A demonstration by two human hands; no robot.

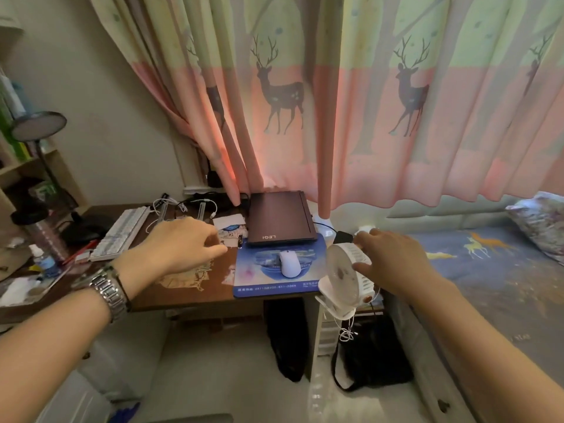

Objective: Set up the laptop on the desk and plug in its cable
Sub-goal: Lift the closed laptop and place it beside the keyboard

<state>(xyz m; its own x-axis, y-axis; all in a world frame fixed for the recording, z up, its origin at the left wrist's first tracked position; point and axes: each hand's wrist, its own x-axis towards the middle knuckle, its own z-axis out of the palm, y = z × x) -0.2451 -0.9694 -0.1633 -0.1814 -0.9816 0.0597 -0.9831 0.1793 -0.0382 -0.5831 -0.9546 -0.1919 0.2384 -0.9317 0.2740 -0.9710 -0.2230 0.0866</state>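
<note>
Left hand [180, 244] and right hand [389, 259] hover, fingers loosely curled, holding nothing. Closed laptop [279, 217] lies at bench [189, 296] rear edge, between both, long axis front-to-back.

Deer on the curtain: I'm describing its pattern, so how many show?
2 clear: one deer above the laptop, another right. Folds and edges hide partial ones.

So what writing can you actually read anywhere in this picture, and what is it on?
"LEGI", seen upside down, on the closed laptop lid; further letters cannot be made out.
A line of characters and digits along the mouse pad front edge: too blurred to read.
Bottle label: too small.
</note>
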